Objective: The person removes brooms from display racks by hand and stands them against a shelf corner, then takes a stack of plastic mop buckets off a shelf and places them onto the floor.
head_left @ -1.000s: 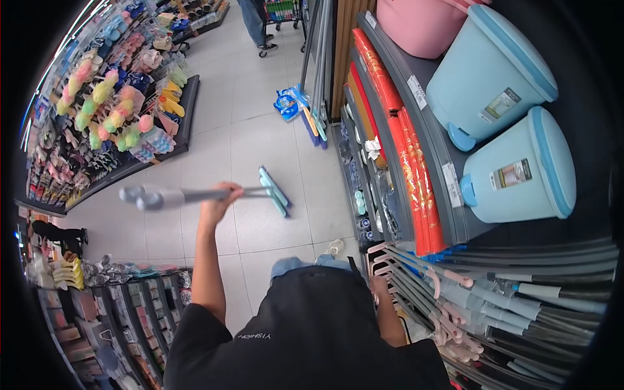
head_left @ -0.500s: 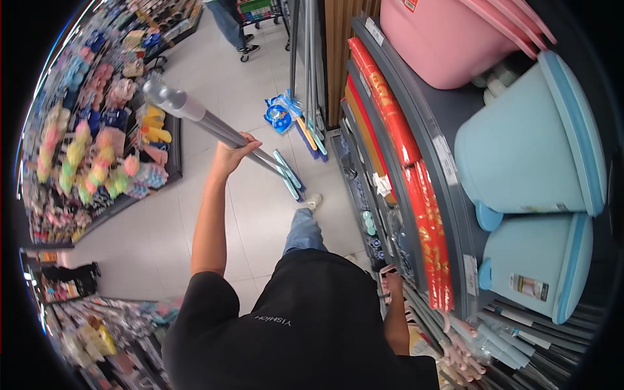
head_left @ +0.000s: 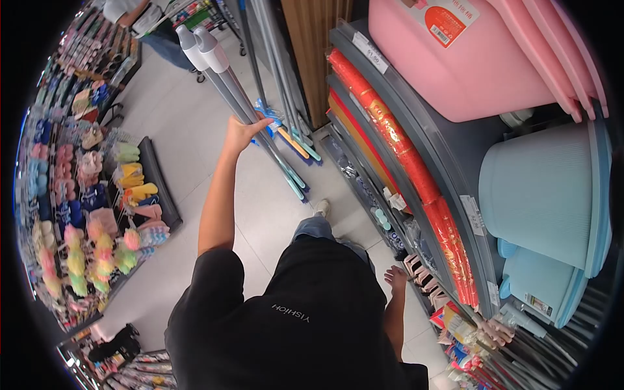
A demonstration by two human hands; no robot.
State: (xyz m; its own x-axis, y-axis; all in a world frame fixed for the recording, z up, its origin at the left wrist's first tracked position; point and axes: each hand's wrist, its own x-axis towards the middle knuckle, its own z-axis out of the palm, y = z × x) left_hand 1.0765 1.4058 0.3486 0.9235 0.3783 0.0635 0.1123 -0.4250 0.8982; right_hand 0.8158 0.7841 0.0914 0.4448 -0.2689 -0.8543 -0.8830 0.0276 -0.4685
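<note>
Grey broom handles (head_left: 235, 91) sit clamped in the left hand (head_left: 242, 135); the right hand (head_left: 396, 278), fingers slightly apart, hangs near the shelving (head_left: 429, 153).

On the right, a dark gray shelf (head_left: 458, 146) holds big pink tubs (head_left: 455, 71) up high and light blue bins (head_left: 536, 188) below. Shiny red packs (head_left: 416, 170) lie lower. Near the top middle, broom heads (head_left: 294, 145) rest on the pale tile floor (head_left: 195, 188).
</note>
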